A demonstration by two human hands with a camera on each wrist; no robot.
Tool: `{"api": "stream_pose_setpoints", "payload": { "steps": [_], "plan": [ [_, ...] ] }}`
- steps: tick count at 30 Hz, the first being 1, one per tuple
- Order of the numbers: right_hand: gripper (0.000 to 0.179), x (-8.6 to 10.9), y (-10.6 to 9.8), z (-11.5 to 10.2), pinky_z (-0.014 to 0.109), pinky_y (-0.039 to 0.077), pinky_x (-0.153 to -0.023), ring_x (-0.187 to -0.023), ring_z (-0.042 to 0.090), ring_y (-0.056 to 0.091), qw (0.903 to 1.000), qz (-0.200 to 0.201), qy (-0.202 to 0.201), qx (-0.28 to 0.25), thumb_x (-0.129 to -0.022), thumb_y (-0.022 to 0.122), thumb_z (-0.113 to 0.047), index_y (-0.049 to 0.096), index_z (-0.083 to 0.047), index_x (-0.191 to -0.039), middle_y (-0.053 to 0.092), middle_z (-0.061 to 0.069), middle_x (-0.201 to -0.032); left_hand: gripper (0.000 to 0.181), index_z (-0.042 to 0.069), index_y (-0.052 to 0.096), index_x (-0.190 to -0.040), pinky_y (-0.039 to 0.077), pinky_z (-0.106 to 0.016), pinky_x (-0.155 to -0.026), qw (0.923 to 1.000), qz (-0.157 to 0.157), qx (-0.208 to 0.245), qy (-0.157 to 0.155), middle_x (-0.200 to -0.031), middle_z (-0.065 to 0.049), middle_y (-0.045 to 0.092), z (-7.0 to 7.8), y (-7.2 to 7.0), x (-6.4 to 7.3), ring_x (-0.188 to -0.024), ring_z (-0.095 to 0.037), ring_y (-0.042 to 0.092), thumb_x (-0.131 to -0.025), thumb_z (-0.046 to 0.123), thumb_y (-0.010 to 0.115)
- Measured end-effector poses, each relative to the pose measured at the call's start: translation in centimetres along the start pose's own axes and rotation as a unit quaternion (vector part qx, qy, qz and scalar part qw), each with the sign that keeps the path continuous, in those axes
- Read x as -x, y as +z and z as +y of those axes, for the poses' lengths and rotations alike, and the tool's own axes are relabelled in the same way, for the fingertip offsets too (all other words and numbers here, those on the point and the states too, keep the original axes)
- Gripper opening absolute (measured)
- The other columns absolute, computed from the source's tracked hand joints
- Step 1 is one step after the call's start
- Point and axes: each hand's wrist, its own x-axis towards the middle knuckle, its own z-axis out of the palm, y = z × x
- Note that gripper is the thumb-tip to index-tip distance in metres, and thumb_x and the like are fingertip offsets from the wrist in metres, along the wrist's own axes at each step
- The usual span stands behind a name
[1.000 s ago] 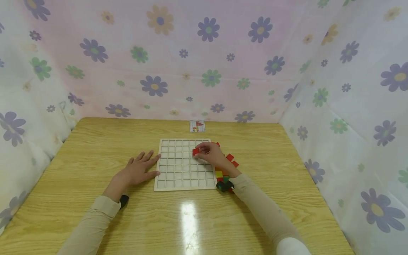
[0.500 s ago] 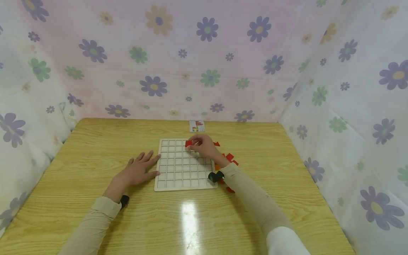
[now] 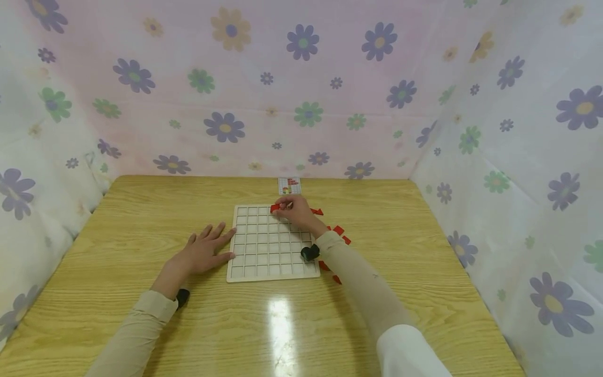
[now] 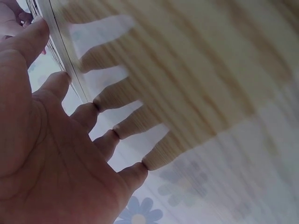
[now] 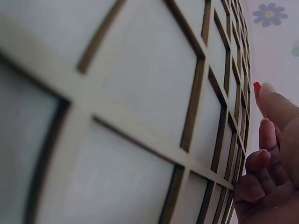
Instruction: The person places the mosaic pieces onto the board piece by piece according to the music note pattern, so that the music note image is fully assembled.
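A pale wooden grid board [image 3: 256,246] with square cells lies on the table. At its far edge, over the top row of cells, my right hand [image 3: 296,212] pinches a red square tile [image 3: 275,208] between thumb and fingers. The right wrist view shows a sliver of the red tile [image 5: 257,88] at the fingertips and the board's grid bars [image 5: 196,93] up close. My left hand [image 3: 207,251] rests on the table with fingers spread, its fingertips touching the board's left edge. In the left wrist view those fingers [image 4: 58,84] are extended and hold nothing.
Several red pieces [image 3: 338,230] lie on the table right of the board, partly hidden by my right arm. A small printed card [image 3: 289,186] with a coloured grid picture lies behind the board. Flowered cloth [image 3: 254,78] encloses the table [image 3: 141,209] on three sides.
My right hand has carried the red tile up and left across the board to its far row. The left hand has stayed in place.
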Motion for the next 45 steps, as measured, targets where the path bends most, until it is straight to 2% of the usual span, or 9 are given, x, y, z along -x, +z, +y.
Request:
{"api": "stream_pose_setpoints", "payload": {
  "steps": [9,15,22,35,45],
  "plan": [
    [0.027,-0.2,0.22,-0.51,0.03,0.05,-0.077,-0.089,0.023,0.065,0.999,-0.011,-0.004,0.043,-0.096,0.073,-0.014,0.071,-0.002,-0.121,0.071,0.012,-0.102,0.072,0.015,0.03,-0.162,0.007,-0.079,-0.112,1.0,0.0,0.0,-0.003,-0.167,-0.024,0.017,-0.04,-0.11,0.0,-0.151,-0.055,0.008,-0.104,0.05,0.053],
    [0.026,0.04,0.21,-0.62,0.029,0.048,-0.076,-0.089,0.02,0.063,0.9982,-0.013,0.009,0.057,-0.095,0.074,-0.018,0.073,-0.008,-0.119,0.07,0.008,-0.103,0.071,0.015,0.031,-0.162,0.01,-0.08,-0.111,1.0,0.0,-0.006,-0.002,-0.167,-0.024,0.018,0.02,-0.07,0.06,-0.151,-0.055,0.01,-0.104,0.048,0.054],
    [0.025,-0.04,0.42,-0.79,0.026,0.046,-0.072,-0.082,0.018,0.062,0.9984,-0.011,0.009,0.055,-0.095,0.075,-0.016,0.074,-0.008,-0.119,0.07,0.007,-0.1,0.071,0.015,0.031,-0.162,0.01,-0.08,-0.111,1.0,0.002,-0.009,-0.004,-0.167,-0.024,0.018,-0.14,-0.01,0.13,-0.151,-0.055,0.011,-0.104,0.05,0.053],
    [0.028,-0.16,0.52,-0.58,0.029,0.049,-0.074,-0.09,0.019,0.066,0.9983,-0.004,0.017,0.056,-0.094,0.075,-0.017,0.076,-0.012,-0.122,0.073,0.006,-0.101,0.071,0.014,0.031,-0.162,0.009,-0.08,-0.112,1.0,0.001,0.003,-0.001,-0.167,-0.024,0.017,0.0,-0.29,0.27,-0.151,-0.055,0.009,-0.104,0.048,0.054],
    [0.028,0.19,0.6,-0.42,0.028,0.045,-0.071,-0.083,0.018,0.065,0.9986,0.005,0.026,0.045,-0.093,0.076,-0.015,0.075,-0.01,-0.121,0.071,0.006,-0.096,0.072,0.014,0.03,-0.162,0.008,-0.079,-0.112,1.0,-0.004,0.007,0.001,-0.167,-0.024,0.016,0.02,-0.15,0.19,-0.152,-0.055,0.008,-0.104,0.049,0.054]
  ]
}}
